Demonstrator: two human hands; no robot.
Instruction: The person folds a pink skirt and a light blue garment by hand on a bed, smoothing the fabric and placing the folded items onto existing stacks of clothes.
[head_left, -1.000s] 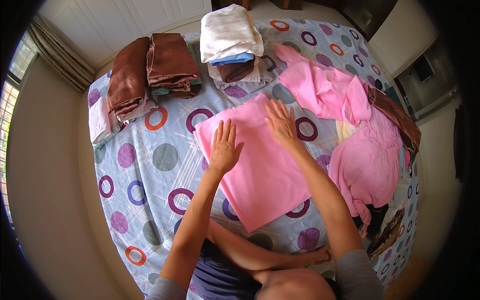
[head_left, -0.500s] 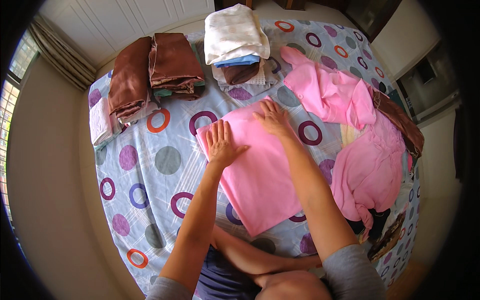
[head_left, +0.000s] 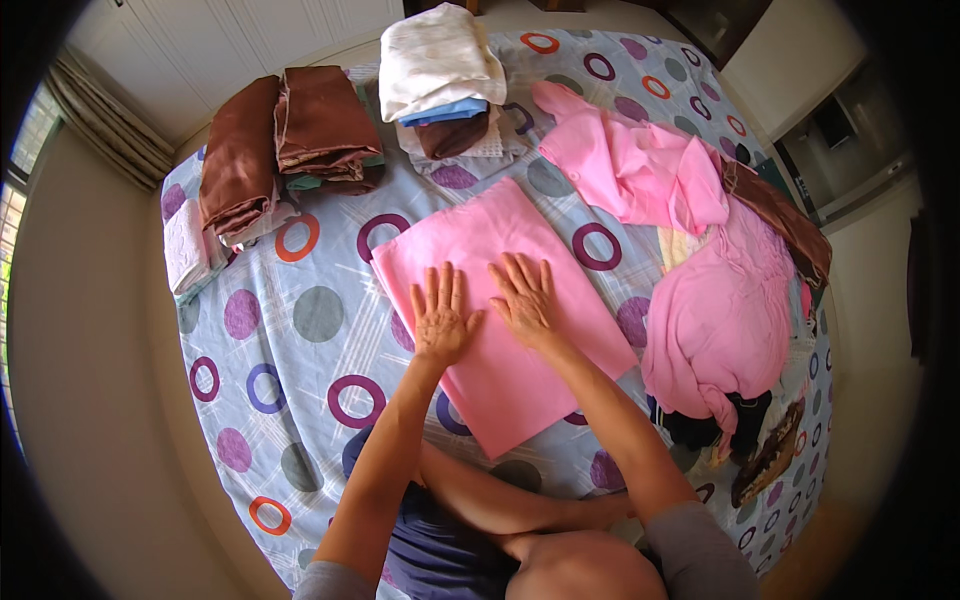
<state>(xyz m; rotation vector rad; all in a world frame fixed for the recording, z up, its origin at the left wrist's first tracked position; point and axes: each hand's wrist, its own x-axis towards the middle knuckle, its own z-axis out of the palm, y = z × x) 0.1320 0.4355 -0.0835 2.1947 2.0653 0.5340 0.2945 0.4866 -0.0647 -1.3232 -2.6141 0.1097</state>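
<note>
A pink cloth [head_left: 500,390], folded into a flat rectangle, lies on the bed in front of my crossed legs. My left hand [head_left: 443,318] rests palm down near its left edge, fingers spread and pointing away from me. Beside it, my right hand [head_left: 526,300] lies flat on the middle of the cloth, its fingers also spread. Neither hand grips anything. The cloth's surface looks mostly smooth, with faint creases toward the far edge.
Brown folded fabric [head_left: 325,120] stands stacked at the far left, next to a small white folded piece [head_left: 190,250]. A pile topped by white cloth [head_left: 440,65] is at the far middle. Crumpled pink clothes [head_left: 725,320] heap on the right of the patterned bedsheet [head_left: 320,315].
Both hands have slid back toward me over the pink cloth, the right one from its far edge to the middle. The whole view has shifted slightly.
</note>
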